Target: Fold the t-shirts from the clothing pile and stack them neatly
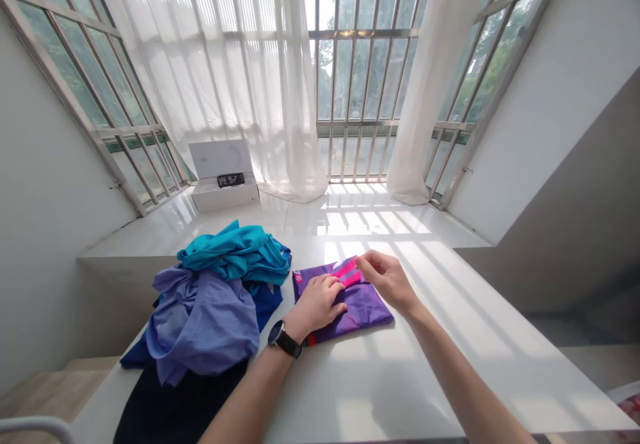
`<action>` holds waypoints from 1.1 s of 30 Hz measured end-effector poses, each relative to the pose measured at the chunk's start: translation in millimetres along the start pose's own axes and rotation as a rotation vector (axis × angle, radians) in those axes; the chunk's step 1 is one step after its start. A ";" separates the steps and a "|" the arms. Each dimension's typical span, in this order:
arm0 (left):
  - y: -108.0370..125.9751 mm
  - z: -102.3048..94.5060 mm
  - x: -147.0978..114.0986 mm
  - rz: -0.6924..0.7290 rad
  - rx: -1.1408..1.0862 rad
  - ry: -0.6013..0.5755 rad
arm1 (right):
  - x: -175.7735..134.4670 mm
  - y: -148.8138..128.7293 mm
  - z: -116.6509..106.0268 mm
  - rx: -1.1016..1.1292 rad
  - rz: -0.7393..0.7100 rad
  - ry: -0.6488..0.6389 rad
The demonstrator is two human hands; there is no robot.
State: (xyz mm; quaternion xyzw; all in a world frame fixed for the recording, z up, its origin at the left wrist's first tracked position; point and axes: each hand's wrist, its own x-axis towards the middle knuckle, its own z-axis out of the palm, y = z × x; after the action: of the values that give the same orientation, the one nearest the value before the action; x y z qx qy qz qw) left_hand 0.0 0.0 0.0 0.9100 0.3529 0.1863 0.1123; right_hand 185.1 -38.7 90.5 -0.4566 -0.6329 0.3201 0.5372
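Note:
A purple garment (367,307) with bright pink stripes lies folded into a flat rectangle on the white table. My left hand (320,303), a dark watch on its wrist, rests on top of the garment with the fingers stretched out, and covers part of its left half. At the garment's far right edge, my right hand (386,274) has thumb and fingers pinched together at the pink-striped part. The palm side of my right hand and the exact bit of cloth between its fingertips are hard to see.
Left of the garment is a heap of loose clothes: a teal one (235,251), a lavender one (205,321) and black cloth (175,407). An open white box (225,197) with a dark device stands on the windowsill (300,214). White curtains (280,97) hang before barred windows.

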 end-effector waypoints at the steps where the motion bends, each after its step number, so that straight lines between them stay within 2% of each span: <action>1: -0.8 -0.3 0.9 -0.010 0.020 -0.006 | 2.5 22.3 -6.7 -0.092 0.057 -0.031; 4: -0.8 2.7 3.6 -0.092 0.089 0.040 | 1.0 71.1 -17.0 -0.327 0.126 -0.051; 7: 1.2 6.1 4.6 -0.161 0.157 0.085 | -6.3 92.6 -15.5 -0.514 0.093 -0.110; 11: 1.7 6.3 3.0 -0.159 0.184 0.062 | -13.0 97.8 -11.4 -0.683 0.053 -0.292; 13: 0.6 5.6 1.8 -0.145 0.175 0.039 | -13.7 97.4 -11.3 -0.725 0.071 -0.324; 18: -0.7 7.2 1.2 -0.093 0.152 0.031 | -12.7 96.8 -14.7 -0.769 0.083 -0.299; 22: -0.1 9.8 4.3 0.007 0.153 0.010 | -12.0 102.1 -19.2 -0.777 0.084 -0.250; 26: -5.5 2.0 2.6 0.077 0.095 0.003 | -10.1 111.9 -23.2 -0.745 0.106 -0.251; 33: -26.1 -30.1 -18.1 -0.094 0.003 0.036 | -3.3 124.4 -23.9 -0.686 0.127 -0.230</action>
State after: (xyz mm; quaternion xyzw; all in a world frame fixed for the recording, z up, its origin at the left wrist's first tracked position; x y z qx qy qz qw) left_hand -40.6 8.7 13.8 0.8890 0.3975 0.1969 0.1134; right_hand 237.5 3.2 -17.1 -0.6095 -0.7302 0.1712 0.2571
